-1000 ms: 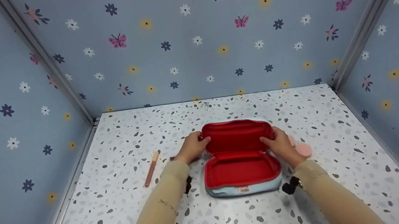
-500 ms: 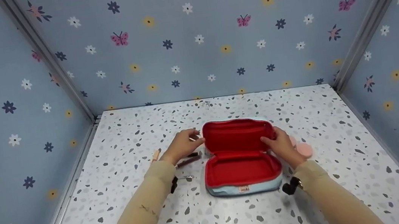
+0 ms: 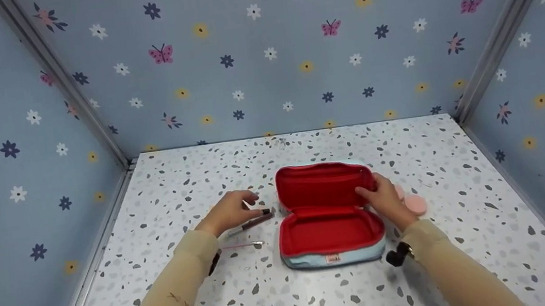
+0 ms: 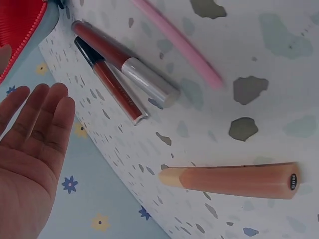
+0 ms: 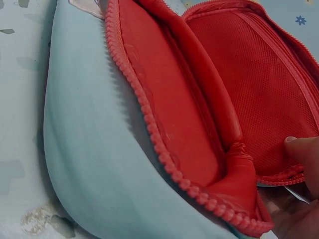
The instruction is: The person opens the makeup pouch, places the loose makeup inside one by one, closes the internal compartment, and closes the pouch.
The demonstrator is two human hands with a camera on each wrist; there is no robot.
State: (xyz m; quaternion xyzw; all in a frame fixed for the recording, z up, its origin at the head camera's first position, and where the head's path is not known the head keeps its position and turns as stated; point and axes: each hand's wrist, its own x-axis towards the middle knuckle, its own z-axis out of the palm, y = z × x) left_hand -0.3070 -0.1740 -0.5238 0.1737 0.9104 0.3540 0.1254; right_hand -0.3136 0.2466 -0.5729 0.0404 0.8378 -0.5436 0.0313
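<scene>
A light blue zip pouch [image 3: 311, 260] with a red lining stands unzipped on the table, its lid raised at the back. My right hand [image 3: 387, 200] pinches the lid's right edge, thumb on the red mesh [image 5: 269, 94] inside. My left hand [image 3: 230, 211] is left of the pouch, holding nothing, its fingers extended and loosely bent. Near it lie two lip gloss tubes, one with a silver cap [image 4: 149, 82] and one with a black cap [image 4: 89, 51]. A pink stick [image 4: 182, 42] and a peach-coloured tube [image 4: 234, 180] lie close by.
Round pink pads or discs [image 3: 415, 205] lie right of the pouch, partly behind my right hand. Flowered blue panels [image 3: 262, 71] enclose the speckled white table [image 3: 322, 303] at the back and sides.
My left hand has let go of the lid's left edge and moved left and toward me, over the cosmetics. My right hand keeps its grip on the lid, and the pouch stays put.
</scene>
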